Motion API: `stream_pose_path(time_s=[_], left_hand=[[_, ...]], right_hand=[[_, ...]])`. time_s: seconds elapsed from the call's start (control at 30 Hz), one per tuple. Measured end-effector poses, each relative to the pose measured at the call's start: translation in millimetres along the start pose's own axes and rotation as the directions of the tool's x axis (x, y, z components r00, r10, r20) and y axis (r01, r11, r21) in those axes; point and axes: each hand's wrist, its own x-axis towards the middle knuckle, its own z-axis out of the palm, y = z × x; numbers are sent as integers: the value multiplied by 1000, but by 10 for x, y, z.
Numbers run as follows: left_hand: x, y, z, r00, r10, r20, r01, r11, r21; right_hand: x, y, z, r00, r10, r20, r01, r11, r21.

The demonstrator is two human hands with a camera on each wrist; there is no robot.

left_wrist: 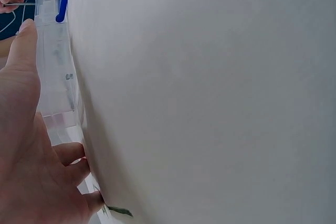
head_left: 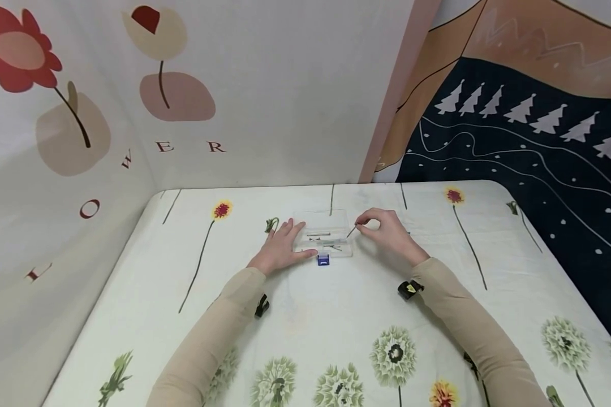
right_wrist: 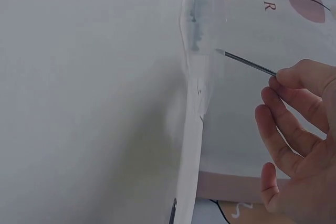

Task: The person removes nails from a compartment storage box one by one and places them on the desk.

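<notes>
We see the right hand pinching a slim metal nail between thumb and forefinger, the other fingers loosely bent behind the pinch. The nail slants down from the fingertips, its pointed end toward the clear plastic box just left of the grip. Inside that box, left of and lower than the pinch, we make out more nails lying loose; we cannot tell how many. A blue latch sits on its front edge, nearer the wearer than the grip. On the box's far side from the pinch, the left hand is spread and clasps nothing, thumb reaching along the front near the latch. Beneath both hands we see a flowered tablecloth.
</notes>
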Motion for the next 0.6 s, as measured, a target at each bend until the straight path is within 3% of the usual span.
stream_pose_path(time_s=[0.6], left_hand=[[-8,12,5,1000,1,3,-1,1000,8]], right_hand=[[-35,165,-279,995,95,-11,-95,995,-24]])
